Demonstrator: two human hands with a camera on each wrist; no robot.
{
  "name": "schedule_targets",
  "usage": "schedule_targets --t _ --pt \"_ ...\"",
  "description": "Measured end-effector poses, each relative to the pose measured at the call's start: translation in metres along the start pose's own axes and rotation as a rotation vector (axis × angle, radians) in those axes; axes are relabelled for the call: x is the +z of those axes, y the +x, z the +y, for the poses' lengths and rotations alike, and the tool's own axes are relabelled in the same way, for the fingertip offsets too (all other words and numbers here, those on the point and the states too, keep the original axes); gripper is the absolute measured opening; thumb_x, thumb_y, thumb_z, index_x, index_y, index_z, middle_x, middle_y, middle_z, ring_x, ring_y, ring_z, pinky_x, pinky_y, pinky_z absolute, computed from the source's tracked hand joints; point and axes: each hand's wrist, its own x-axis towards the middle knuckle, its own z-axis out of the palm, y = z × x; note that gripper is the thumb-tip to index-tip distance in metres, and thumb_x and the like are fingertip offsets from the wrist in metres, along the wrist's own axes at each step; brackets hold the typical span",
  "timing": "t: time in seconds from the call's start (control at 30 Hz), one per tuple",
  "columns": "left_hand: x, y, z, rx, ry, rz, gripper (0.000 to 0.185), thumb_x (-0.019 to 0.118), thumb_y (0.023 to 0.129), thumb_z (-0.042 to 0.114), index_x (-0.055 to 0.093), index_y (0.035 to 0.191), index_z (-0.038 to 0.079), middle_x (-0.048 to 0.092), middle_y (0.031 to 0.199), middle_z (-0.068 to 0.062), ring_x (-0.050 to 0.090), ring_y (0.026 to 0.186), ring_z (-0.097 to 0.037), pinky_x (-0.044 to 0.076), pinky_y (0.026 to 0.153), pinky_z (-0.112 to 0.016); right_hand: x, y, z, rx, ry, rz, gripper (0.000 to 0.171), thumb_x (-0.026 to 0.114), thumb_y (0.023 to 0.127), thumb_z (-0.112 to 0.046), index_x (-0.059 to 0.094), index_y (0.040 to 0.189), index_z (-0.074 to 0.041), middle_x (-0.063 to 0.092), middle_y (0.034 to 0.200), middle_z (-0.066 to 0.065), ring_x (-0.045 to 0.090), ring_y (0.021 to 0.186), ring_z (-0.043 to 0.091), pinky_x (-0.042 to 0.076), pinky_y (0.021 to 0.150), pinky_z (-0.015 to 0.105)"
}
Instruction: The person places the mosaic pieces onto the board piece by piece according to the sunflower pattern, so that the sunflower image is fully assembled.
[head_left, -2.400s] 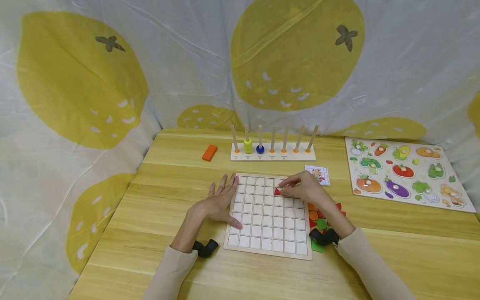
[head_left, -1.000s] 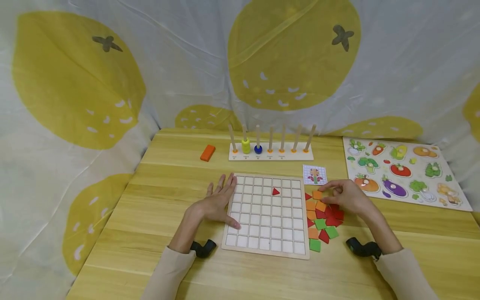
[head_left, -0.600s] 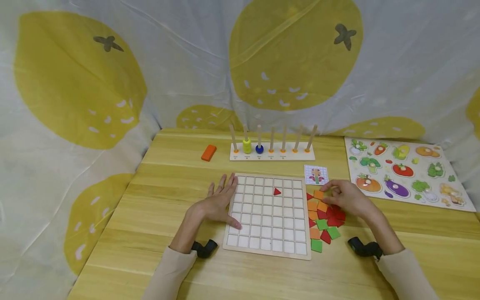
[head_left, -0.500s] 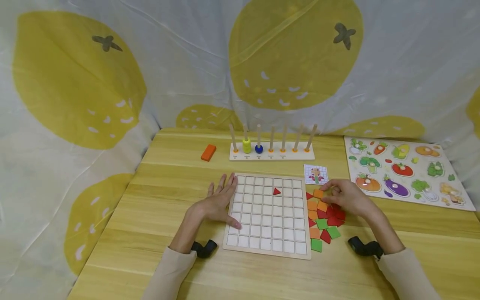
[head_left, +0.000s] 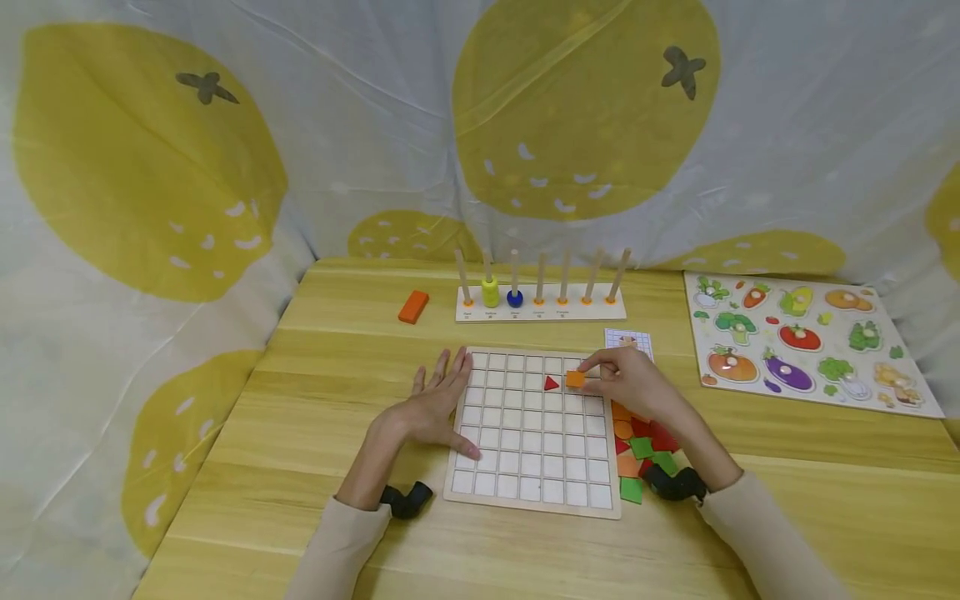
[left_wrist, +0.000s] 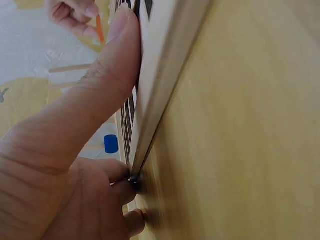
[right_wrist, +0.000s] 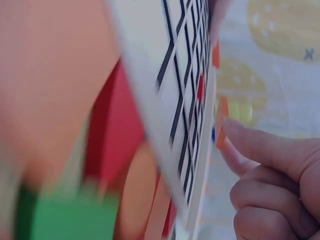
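Note:
An orange square tile (head_left: 575, 379) is pinched between the thumb and fingertips of my right hand (head_left: 633, 383), over the upper right of the white gridded board (head_left: 532, 442). In the right wrist view the tile (right_wrist: 222, 122) looks apart from the board's surface. A red triangle tile (head_left: 551, 383) lies on the board, just left of the orange one. My left hand (head_left: 427, 412) is spread at the board's left edge; its thumb (left_wrist: 112, 65) rests on top and its fingertips touch the rim.
Loose red, orange and green tiles (head_left: 641, 447) lie right of the board, partly under my right arm. A pattern card (head_left: 622, 337) is half hidden by that hand. Behind stand a peg rack (head_left: 540, 310) and an orange block (head_left: 413, 307); a vegetable puzzle (head_left: 810, 342) lies right.
My right hand first let go of the red triangle on the board and went to the loose tiles. It has since moved left over the board with an orange square. The left hand stayed.

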Motion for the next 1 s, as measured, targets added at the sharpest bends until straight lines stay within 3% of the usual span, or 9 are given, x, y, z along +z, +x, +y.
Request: schedule_targets --t 0.33,0.73,1.0 --pt "-0.002 0.0 0.001 0.006 0.004 -0.004 0.14 0.08 0.064 0.061 -0.014 0.153 0.008 -0.022 0.161 -0.009 -0.021 0.148 -0.034 -0.008 0.117 -0.064 0.035 0.027 -0.034 0.054 0.04 -0.034 0.02 0.075 0.082 -0.012 0.072 0.101 -0.007 0.029 0.049 -0.004 0.027 0.045 0.011 0.031 0.05 0.025" --pt "0.0 0.0 -0.001 0.0 0.005 0.006 0.14 0.08 0.063 0.061 -0.014 0.153 0.009 -0.022 0.161 -0.008 -0.021 0.148 -0.033 -0.007 0.117 -0.064 0.038 0.03 -0.031 0.072 0.13 -0.028 0.023 0.078 0.079 -0.012 0.076 0.102 -0.014 0.027 0.048 -0.004 0.023 0.046 0.013 0.027 0.048 0.024" --pt "-0.001 -0.001 0.0 -0.011 0.008 -0.002 0.141 0.081 0.063 0.061 -0.015 0.153 0.009 -0.022 0.161 -0.009 -0.021 0.148 -0.034 -0.007 0.117 -0.063 0.04 0.038 -0.03 0.101 0.125 -0.034 0.021 0.08 0.077 -0.014 0.077 0.097 -0.018 0.029 0.048 -0.003 0.021 0.048 0.014 0.023 0.049 0.025"
